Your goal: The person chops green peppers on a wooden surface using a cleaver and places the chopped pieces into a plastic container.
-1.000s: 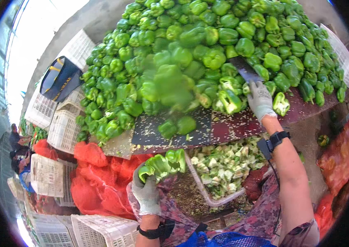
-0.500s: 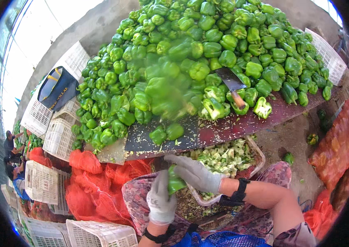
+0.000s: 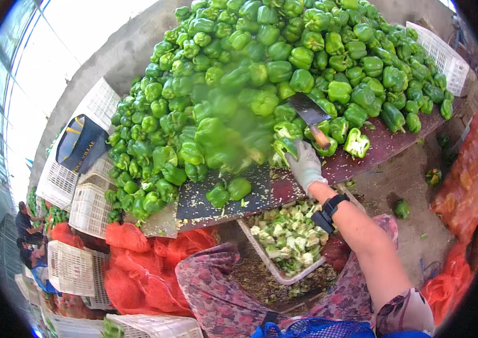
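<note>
My right hand (image 3: 306,164), in a light grey glove, reaches to the table edge with its fingers closed against a cut green bell pepper (image 3: 284,150). Just right of it a broad-bladed knife (image 3: 308,109) lies on the peppers, its wooden handle (image 3: 321,137) toward me. Another cut bell pepper (image 3: 357,143) shows its pale inside beyond the handle. Two whole bell peppers (image 3: 228,192) lie on the dark mat (image 3: 194,198) nearer me. My left hand is out of view. A bit of green (image 3: 113,328) shows at the lower left, by a white crate.
A large heap of green bell peppers (image 3: 329,48) covers the table (image 3: 383,147). Below its edge stands a tub (image 3: 286,280) of pale pepper cores. Red net sacks (image 3: 137,276) and white crates (image 3: 71,267) are at left, a filled net sack (image 3: 464,174) at right. People (image 3: 26,222) appear far left.
My right hand has moved from my lap up to the cut pepper on the table. My left hand and the green pepper piece it held have left their place over my lap.
</note>
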Action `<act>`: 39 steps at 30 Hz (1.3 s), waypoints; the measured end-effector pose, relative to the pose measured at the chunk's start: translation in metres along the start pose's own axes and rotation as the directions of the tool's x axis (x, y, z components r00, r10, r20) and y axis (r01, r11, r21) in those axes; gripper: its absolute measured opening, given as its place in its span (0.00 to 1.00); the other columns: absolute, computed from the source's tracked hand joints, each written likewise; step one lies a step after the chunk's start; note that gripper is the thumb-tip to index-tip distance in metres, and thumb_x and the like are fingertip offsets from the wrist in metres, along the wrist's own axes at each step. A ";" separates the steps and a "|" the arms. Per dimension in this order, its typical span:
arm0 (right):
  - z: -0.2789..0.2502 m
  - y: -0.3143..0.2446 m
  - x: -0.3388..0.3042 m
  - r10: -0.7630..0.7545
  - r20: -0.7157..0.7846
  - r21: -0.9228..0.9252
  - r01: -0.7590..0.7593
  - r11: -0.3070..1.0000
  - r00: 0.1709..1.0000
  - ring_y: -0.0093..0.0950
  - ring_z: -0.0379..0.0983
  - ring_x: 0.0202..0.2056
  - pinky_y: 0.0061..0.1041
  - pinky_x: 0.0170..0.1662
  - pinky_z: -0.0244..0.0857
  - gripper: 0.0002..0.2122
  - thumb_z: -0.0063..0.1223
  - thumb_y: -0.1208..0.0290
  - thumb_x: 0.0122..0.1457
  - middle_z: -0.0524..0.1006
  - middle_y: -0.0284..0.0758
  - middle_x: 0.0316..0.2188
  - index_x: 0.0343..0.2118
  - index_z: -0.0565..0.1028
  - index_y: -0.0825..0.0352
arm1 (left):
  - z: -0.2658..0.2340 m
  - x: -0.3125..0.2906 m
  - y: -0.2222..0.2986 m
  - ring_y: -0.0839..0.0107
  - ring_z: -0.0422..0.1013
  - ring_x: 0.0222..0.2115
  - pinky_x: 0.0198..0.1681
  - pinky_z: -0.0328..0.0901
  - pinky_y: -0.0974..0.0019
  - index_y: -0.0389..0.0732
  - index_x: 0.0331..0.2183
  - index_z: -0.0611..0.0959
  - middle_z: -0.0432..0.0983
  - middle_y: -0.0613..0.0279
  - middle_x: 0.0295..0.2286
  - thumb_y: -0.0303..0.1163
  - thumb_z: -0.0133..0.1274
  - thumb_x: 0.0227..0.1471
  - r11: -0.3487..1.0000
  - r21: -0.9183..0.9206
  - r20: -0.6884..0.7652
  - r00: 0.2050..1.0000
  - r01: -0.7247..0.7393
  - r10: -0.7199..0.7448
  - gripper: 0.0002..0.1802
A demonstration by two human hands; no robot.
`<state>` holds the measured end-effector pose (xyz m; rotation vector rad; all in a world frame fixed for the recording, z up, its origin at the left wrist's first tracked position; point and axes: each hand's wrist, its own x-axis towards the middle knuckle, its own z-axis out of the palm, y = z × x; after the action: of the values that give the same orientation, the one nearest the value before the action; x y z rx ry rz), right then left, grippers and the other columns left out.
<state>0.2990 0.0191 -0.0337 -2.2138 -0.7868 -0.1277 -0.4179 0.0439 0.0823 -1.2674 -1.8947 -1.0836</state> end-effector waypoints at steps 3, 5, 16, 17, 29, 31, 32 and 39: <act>0.011 0.011 0.013 0.090 0.103 -0.091 -0.080 0.993 0.991 0.46 0.67 0.48 0.41 0.50 0.63 0.25 0.54 0.60 0.56 0.69 0.46 0.48 0.55 0.64 0.59 | -0.006 -0.007 -0.029 0.60 0.64 0.53 0.57 0.58 0.59 0.35 0.56 0.66 0.64 0.51 0.53 0.21 0.50 0.50 0.991 0.125 -0.010 0.999 0.038 -0.037 0.30; 0.017 0.016 0.016 0.048 0.069 0.015 -0.049 0.999 0.997 0.47 0.68 0.48 0.40 0.50 0.63 0.25 0.55 0.61 0.54 0.69 0.49 0.48 0.54 0.66 0.63 | -0.007 -0.015 -0.024 0.60 0.63 0.54 0.57 0.58 0.58 0.35 0.57 0.64 0.63 0.51 0.54 0.23 0.50 0.52 0.994 0.106 -0.014 1.000 0.019 -0.017 0.30; -0.055 -0.086 -0.075 -0.116 0.767 0.592 -0.626 0.507 0.632 0.37 0.65 0.56 0.27 0.54 0.66 0.24 0.48 0.63 0.61 0.63 0.47 0.59 0.59 0.64 0.68 | -0.011 -0.151 0.314 0.64 0.64 0.52 0.55 0.60 0.61 0.37 0.60 0.62 0.64 0.56 0.55 0.22 0.48 0.54 0.257 -0.609 0.736 0.415 0.750 0.534 0.31; -0.058 -0.086 -0.090 -0.164 0.786 0.581 -0.622 0.526 0.596 0.37 0.67 0.54 0.28 0.52 0.67 0.24 0.48 0.63 0.61 0.66 0.47 0.57 0.58 0.65 0.67 | -0.011 -0.163 0.335 0.64 0.65 0.52 0.54 0.62 0.60 0.37 0.58 0.63 0.65 0.55 0.54 0.30 0.48 0.56 0.131 -0.456 0.737 0.291 0.880 0.610 0.29; -0.095 -0.083 -0.138 -0.785 0.380 0.491 0.612 0.620 0.490 0.42 0.71 0.45 0.37 0.46 0.68 0.26 0.57 0.63 0.52 0.71 0.44 0.46 0.53 0.67 0.66 | 0.001 -0.220 0.356 0.62 0.74 0.41 0.48 0.69 0.59 0.36 0.44 0.76 0.76 0.56 0.41 0.44 0.51 0.56 -0.100 0.216 0.831 -0.129 0.971 0.541 0.22; -0.097 -0.081 -0.143 -0.768 0.475 0.471 0.614 0.634 0.430 0.41 0.71 0.44 0.37 0.45 0.68 0.25 0.56 0.62 0.52 0.70 0.42 0.44 0.53 0.66 0.65 | 0.005 -0.226 0.351 0.64 0.75 0.37 0.43 0.71 0.61 0.37 0.43 0.76 0.77 0.58 0.38 0.41 0.52 0.56 -0.076 0.206 0.857 -0.142 0.975 0.495 0.19; -0.093 -0.081 -0.145 -0.760 0.533 0.437 0.648 0.624 0.372 0.40 0.72 0.43 0.37 0.44 0.68 0.25 0.56 0.63 0.52 0.70 0.42 0.43 0.53 0.66 0.65 | 0.008 -0.229 0.350 0.65 0.74 0.36 0.41 0.71 0.62 0.37 0.43 0.76 0.76 0.60 0.36 0.40 0.53 0.56 0.025 0.093 0.897 -0.094 0.995 0.431 0.18; -0.075 -0.071 -0.156 -0.644 0.718 0.379 0.627 0.681 0.265 0.39 0.76 0.33 0.38 0.32 0.70 0.22 0.58 0.57 0.51 0.76 0.42 0.32 0.47 0.70 0.61 | -0.001 -0.233 0.349 0.71 0.72 0.34 0.37 0.69 0.67 0.38 0.45 0.76 0.75 0.62 0.35 0.36 0.57 0.54 0.372 -0.099 0.929 -0.049 0.923 0.367 0.19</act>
<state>0.1437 -0.0741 0.0134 -1.6832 -2.2036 0.5895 -0.0090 0.0143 -0.0075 -2.8342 -3.0764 -1.9655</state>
